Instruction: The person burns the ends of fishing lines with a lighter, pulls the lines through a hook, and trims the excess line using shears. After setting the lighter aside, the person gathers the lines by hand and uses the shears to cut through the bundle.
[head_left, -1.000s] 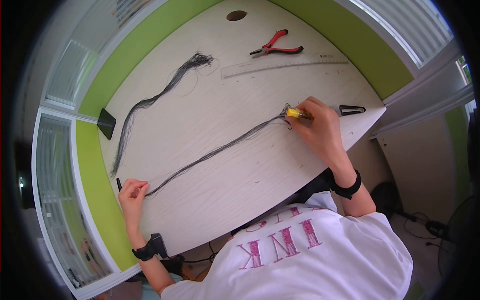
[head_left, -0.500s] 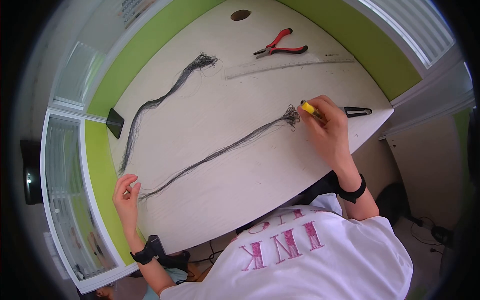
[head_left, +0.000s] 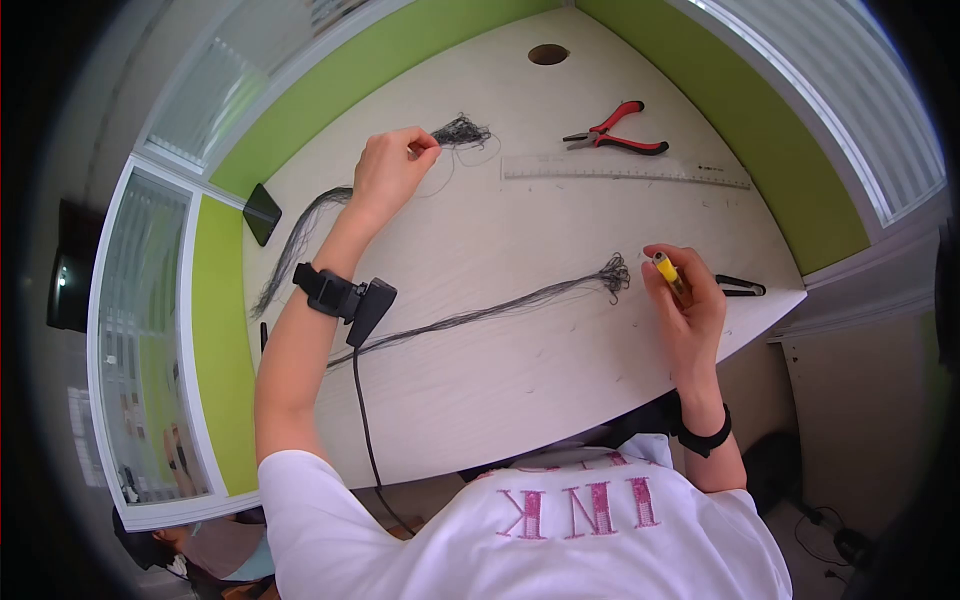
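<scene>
My left hand is over the upper bundle of dark strands, thumb and fingers pinched together just beside its tangled, curly end. Whatever is in that pinch is too small to make out. In my right hand is a yellow lighter-like stick with a grey tip, pointing up and left. Left of that hand, and apart from it, lies the hooked-looking end of a second dark strand bundle, stretched diagonally across the table. My left forearm hides part of the upper bundle.
Red-handled pliers and a clear ruler lie towards the back. A black slotted tool is right of my right hand. A dark phone-like slab leans at the green left partition. A cable hangs from my left wrist device.
My left hand has moved from the table's left edge up to the upper bundle's curly end, and its fingers have closed. The right hand still holds the yellow stick. The view has shifted.
</scene>
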